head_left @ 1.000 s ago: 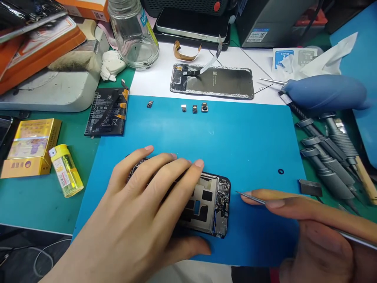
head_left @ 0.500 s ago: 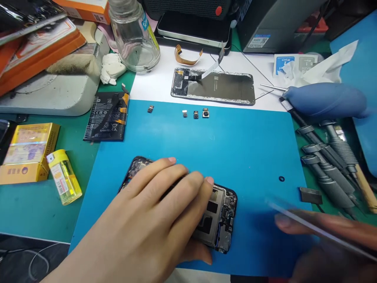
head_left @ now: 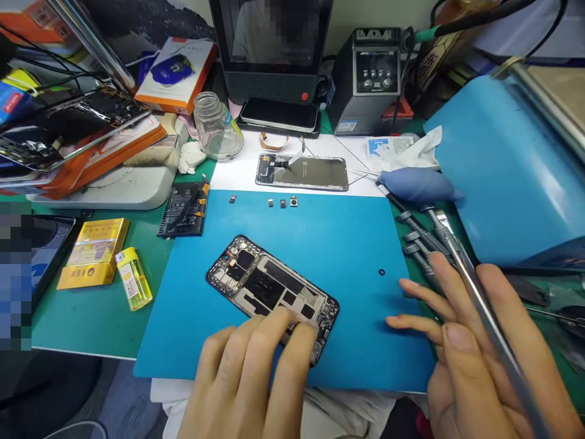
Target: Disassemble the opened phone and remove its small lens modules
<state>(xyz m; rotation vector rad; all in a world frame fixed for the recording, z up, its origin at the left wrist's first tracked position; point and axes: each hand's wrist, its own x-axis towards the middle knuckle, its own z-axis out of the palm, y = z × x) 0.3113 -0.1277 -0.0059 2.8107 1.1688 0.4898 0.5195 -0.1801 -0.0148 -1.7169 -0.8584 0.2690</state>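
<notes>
An opened phone [head_left: 269, 286] lies slantwise on the blue mat, its circuit boards and inner frame facing up. My left hand [head_left: 256, 372] reaches over its near edge, with bent fingers gripping the lower right part; the thumb is hidden. At the right, my right hand [head_left: 479, 360] is raised, holding a long silver metal tool [head_left: 487, 323] between thumb and fingers. The tool points up and away; its exact kind is unclear. Two of that hand's fingers stretch out to the left. A small black ring [head_left: 381, 272] lies on the mat near them.
Several tiny camera modules [head_left: 283, 203] line the mat's far side. Beyond them lies a detached screen [head_left: 315, 174]. A battery [head_left: 183, 207], yellow lighter [head_left: 134, 279] and glass jar [head_left: 218, 131] stand left. A blue air blower [head_left: 418, 185] and dark-handled tools [head_left: 418, 247] lie right.
The view has pulled back and tilted up. My left hand has drawn back from across the phone to its near edge, uncovering the boards. My right hand has lifted with the tool.
</notes>
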